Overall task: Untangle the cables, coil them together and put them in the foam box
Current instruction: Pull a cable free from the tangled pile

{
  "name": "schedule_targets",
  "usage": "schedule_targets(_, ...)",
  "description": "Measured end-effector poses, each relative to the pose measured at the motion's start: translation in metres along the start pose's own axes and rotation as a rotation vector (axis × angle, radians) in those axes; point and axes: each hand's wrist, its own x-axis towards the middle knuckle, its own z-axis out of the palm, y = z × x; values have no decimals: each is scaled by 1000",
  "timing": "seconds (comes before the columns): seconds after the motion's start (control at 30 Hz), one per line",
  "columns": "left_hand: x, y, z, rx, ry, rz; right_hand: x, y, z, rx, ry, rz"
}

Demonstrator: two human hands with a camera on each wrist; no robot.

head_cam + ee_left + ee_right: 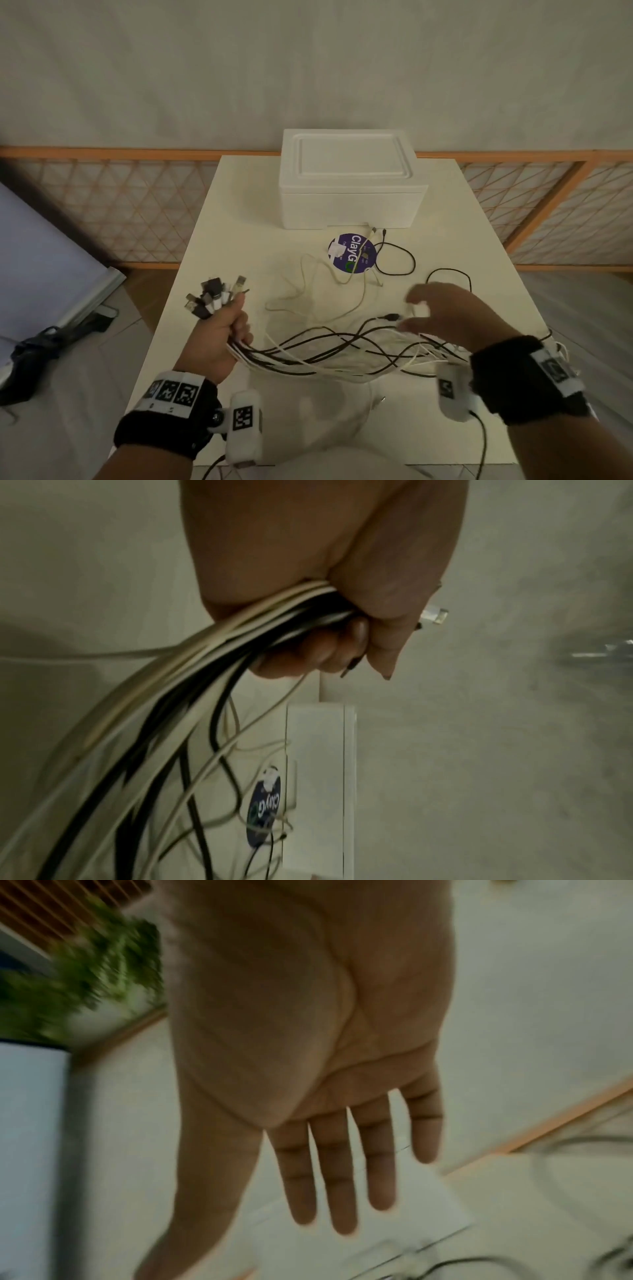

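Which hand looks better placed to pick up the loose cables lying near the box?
The right hand. It is open and empty, hovering over the table near the loose cables. The left hand already grips the cable bundle by its plugs.

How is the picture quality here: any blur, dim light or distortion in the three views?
Head view: dim, wide-angle bend at the edges, right hand motion-blurred, foam box fairly sharp. Left wrist view: left hand and cable bundle slightly soft, background hazy. Right wrist view: strong motion blur throughout, open fingers still readable.
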Motion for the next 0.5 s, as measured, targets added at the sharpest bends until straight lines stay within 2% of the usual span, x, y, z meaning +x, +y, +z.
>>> schedule_targets(0.03,-4,-1,11,27,-19,33,2,-24,1,81,32,-66)
schedule_targets(0.1,-13,-5,33,68,-87,68,7,-72,13,212,-13,-234)
schedule_targets(0.17,-18,-7,50,58,-183,64,15,-110,35,267,-163,-358)
schedule_targets(0.23,-18,-8,57,39,-220,74,26,-129,59,313,-277,-373)
schedule_targets(0.3,-12,-9,52,-28,-173,42,38,-128,75,295,-306,-368)
schedule_targets(0.4,0,-19,36,-227,-10,-43,45,-108,83,122,-369,-379)
schedule_targets(0.5,8,-32,19,-351,130,-83,45,-89,84,71,-407,-368)
